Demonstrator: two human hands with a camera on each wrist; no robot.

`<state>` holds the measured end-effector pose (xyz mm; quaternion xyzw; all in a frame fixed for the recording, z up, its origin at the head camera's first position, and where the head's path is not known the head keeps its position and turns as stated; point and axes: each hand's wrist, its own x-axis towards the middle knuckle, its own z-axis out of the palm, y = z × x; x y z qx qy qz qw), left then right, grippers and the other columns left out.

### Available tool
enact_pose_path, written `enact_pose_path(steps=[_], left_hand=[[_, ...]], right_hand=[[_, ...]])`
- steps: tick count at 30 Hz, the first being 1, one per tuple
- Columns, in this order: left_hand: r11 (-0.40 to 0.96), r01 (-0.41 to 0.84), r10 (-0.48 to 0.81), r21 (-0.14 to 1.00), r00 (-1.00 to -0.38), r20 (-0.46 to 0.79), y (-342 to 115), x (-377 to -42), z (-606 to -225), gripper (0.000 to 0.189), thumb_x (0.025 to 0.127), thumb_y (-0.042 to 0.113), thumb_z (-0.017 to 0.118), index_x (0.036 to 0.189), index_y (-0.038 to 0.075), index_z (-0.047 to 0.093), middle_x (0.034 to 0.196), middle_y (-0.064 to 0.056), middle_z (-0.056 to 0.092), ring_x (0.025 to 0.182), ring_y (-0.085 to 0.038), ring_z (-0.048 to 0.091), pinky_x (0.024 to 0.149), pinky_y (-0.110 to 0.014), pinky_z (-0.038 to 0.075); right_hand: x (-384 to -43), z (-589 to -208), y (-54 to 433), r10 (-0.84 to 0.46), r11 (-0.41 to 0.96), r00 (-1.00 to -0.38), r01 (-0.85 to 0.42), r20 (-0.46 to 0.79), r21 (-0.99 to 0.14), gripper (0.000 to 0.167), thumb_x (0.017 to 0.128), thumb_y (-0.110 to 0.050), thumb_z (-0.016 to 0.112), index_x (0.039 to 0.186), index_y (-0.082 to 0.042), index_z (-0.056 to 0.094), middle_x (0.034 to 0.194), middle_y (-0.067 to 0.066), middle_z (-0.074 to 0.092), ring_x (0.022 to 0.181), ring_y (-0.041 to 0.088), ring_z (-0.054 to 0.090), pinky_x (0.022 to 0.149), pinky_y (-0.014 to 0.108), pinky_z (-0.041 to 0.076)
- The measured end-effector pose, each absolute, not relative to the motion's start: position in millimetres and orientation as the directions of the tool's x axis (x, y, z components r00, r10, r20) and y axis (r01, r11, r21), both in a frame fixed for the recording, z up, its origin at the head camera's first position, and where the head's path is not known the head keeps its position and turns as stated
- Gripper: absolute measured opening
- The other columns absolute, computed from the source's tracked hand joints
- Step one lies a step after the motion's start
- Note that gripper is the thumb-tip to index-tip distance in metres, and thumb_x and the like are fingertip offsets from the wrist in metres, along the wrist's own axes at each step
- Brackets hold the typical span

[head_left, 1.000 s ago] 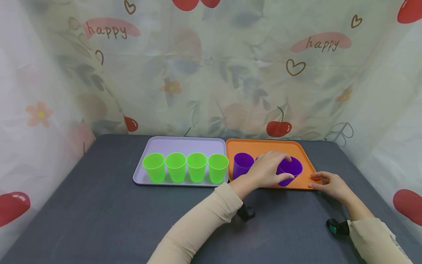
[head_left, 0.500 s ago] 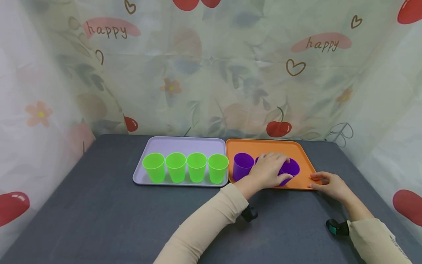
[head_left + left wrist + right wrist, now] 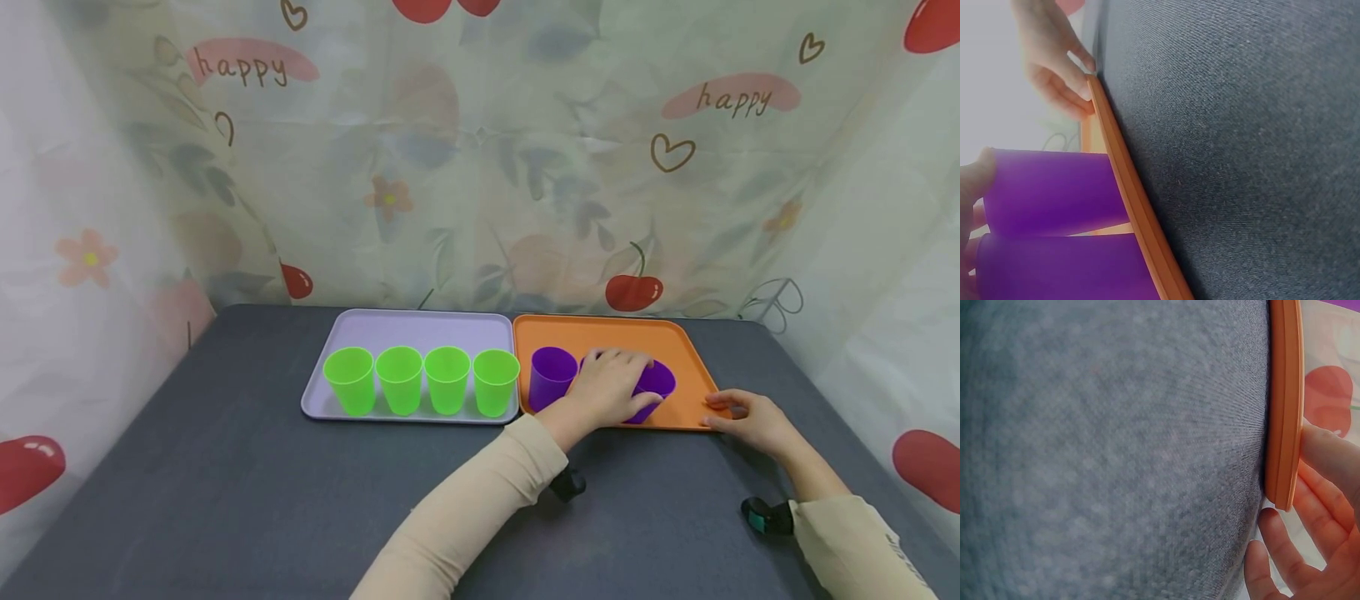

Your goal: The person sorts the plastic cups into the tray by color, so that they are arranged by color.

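My left hand grips a purple cup on the orange tray, thumb on the near side and fingers over the far side. A second purple cup stands right beside it in the left wrist view, mostly hidden behind the hand in the head view. Further left on that tray is another purple cup. With thumb and fingers my right hand holds the tray's near right corner; the right wrist view has the thumb against the rim.
A lilac tray adjoins the orange one on the left. Along it stands a row of several green cups, the rightmost green cup close to the orange tray. Dark cloth covers the table; a printed curtain hangs behind.
My left hand has brought the gripped purple cup slightly leftward, toward the cup beside it. The right hand has stayed at the tray corner.
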<state>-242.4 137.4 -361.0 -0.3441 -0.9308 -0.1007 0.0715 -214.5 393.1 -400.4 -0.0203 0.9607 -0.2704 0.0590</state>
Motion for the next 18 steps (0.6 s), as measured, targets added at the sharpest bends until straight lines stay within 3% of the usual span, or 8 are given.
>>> enact_pose_path(steps=[12, 18], left_hand=[[0.768, 0.624, 0.611, 0.141, -0.781, 0.127, 140.0, -241.5, -358.3, 0.051, 0.093, 0.052, 0.043, 0.137, 0.025, 0.041, 0.142, 0.009, 0.047, 0.134, -0.014, 0.039, 0.113, -0.041, 0.026], [0.757, 0.645, 0.627, 0.103, -0.762, 0.160, 138.5, -241.1, -356.2, 0.054, 0.091, 0.056, 0.044, 0.137, 0.026, 0.041, 0.144, 0.008, 0.044, 0.134, -0.014, 0.040, 0.113, -0.042, 0.027]], right_hand=[[-213.2, -400.4, 391.8, -0.077, 0.849, -0.994, -0.022, -0.083, -0.527, 0.054, 0.087, -0.032, 0.065, 0.121, 0.008, 0.054, 0.119, 0.032, 0.056, 0.106, 0.049, 0.052, 0.089, 0.056, 0.044], [-211.7, -398.7, 390.8, -0.096, 0.844, -0.993, -0.045, -0.068, -0.535, 0.053, 0.087, -0.030, 0.065, 0.121, 0.009, 0.054, 0.119, 0.033, 0.056, 0.106, 0.049, 0.053, 0.089, 0.056, 0.045]])
